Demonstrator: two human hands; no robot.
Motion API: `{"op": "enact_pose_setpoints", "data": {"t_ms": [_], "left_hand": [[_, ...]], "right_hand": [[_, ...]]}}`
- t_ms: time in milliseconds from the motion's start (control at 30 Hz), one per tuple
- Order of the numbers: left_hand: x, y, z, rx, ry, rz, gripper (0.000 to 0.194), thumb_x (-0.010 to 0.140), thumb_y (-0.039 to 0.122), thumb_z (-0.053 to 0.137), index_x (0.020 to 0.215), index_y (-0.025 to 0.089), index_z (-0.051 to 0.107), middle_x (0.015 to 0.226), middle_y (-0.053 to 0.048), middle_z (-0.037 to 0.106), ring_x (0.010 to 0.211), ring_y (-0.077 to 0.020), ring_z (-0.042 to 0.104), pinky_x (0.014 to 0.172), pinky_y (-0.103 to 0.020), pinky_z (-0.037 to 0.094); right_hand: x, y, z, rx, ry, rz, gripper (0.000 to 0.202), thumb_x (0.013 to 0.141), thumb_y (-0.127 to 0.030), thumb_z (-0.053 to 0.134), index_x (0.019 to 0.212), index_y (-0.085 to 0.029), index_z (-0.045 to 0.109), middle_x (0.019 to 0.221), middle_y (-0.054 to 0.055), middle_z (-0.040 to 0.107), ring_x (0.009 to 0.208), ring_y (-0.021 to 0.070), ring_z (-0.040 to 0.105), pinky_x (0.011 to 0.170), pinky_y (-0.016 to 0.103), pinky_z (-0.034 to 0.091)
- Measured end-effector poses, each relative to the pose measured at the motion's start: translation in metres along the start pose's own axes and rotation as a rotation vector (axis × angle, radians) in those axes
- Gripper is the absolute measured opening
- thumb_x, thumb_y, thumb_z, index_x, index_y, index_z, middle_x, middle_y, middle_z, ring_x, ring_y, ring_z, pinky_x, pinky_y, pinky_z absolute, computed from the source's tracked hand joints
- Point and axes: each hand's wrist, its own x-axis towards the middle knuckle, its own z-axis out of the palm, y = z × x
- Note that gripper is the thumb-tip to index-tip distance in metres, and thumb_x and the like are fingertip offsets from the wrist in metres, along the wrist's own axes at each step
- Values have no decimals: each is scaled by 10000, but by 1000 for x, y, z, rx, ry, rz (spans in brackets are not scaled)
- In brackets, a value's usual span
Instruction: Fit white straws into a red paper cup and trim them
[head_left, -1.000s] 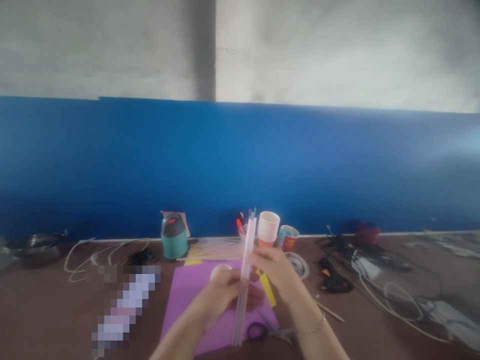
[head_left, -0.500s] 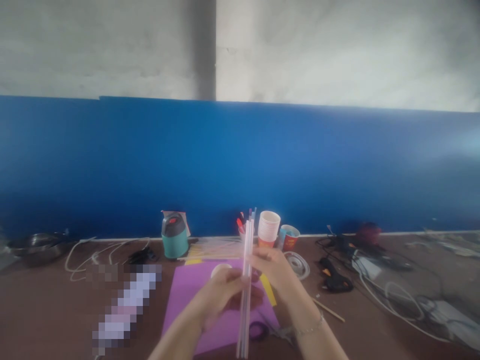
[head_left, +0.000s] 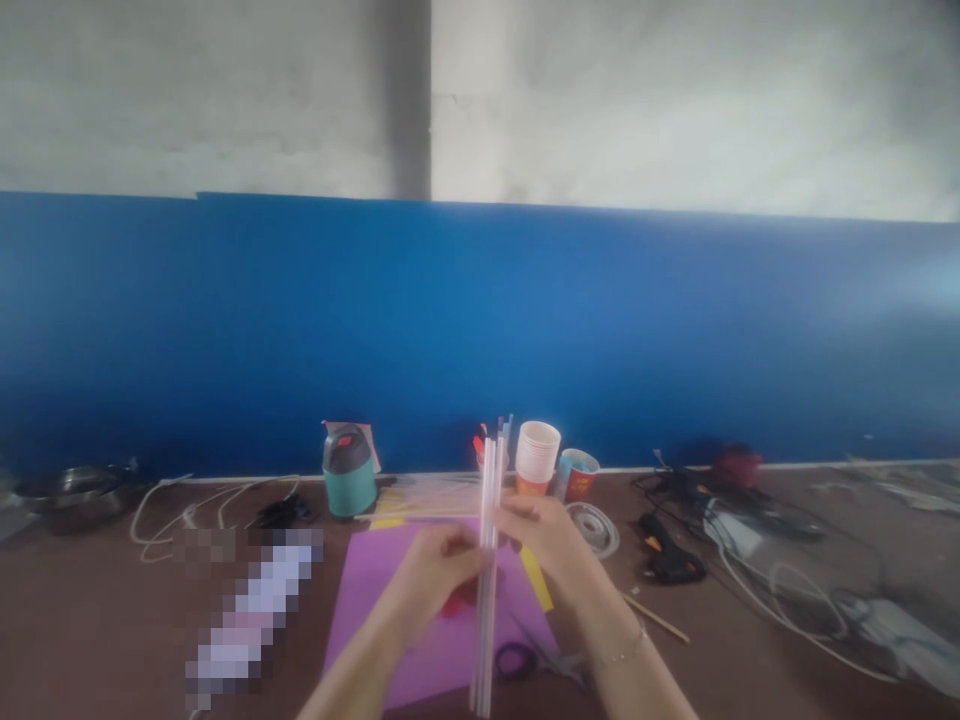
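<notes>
"Looking through the head view, what's changed?"

"The clear sticks [head_left: 486, 620] stand straighter than a second ago, upright above the purple sheet [head_left: 435, 660]."

"And the hands?"

"Left hand [head_left: 431, 570] pinches them midway; right hand [head_left: 544, 535] grips narrowly, higher up."

"Meaning?"

"Probably the bundle's being evened; I can't tell how firmly it's held."

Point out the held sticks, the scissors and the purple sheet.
Held sticks [head_left: 486, 605]: head view, on the bundle's shafts.
Scissors [head_left: 552, 662]: head view, on the metal middle, beside the dark handle loop.
Purple sheet [head_left: 435, 660]: head view, on its bare lower part.
</notes>
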Motion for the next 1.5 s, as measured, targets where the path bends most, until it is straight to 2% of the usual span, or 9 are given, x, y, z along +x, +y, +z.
{"op": "enact_pose_setpoints", "data": {"t_ms": [133,400,567,767,1067,1200,1500], "left_hand": [[1,-1,-2,16,-15,3,252,675,363,690,720,124,626,710,-98,710,478,-122,579,427,-208,382],[-1,2,0,-23,-46,-7,255,666,350,696,743,122,613,697,-107,708,536,-157,617,490,-244,424],[0,-2,-1,-38,-66,-7,268,661,363,704,716,139,568,675,-103,706,565,-183,640,538,-280,454],[2,-3,-2,-18,-89,-38,289,636,355,712,704,138,533,698,-109,709,591,-198,655,546,-286,458],[-3,3,-2,-7,-153,-46,300,635,343,707,800,122,591,693,-96,709,603,-203,663,571,-296,480],[-3,2,-2,-38,-172,-63,316,604,338,734,769,115,582,654,-98,705,579,-202,663,538,-280,481],[-2,-1,-2,-32,-177,-92,334,578,329,756,747,129,549,642,-106,711,565,-215,668,528,-299,496]], "right_hand": [[0,2,-1,-9,-30,4,274,697,-389,648,564,-149,640,501,-8,551,490,96,461,494,228,355],[1,2,-1,28,-30,2,223,703,-330,631,582,-144,646,527,-4,557,504,94,470,491,226,350],[2,4,2,110,46,7,218,669,-358,663,644,-142,667,507,-11,545,485,97,458,479,232,338],[2,5,3,220,149,-30,259,666,-380,679,569,-151,609,479,-20,520,477,93,444,477,228,320],[2,5,0,269,160,-52,275,671,-407,673,595,-150,609,476,-24,497,472,93,425,472,232,305],[0,3,1,276,187,-53,273,666,-416,670,634,-148,630,481,-28,487,475,92,414,473,231,299],[0,2,1,266,146,-23,273,662,-393,667,563,-154,577,464,-32,480,457,84,399,460,221,282]]}}
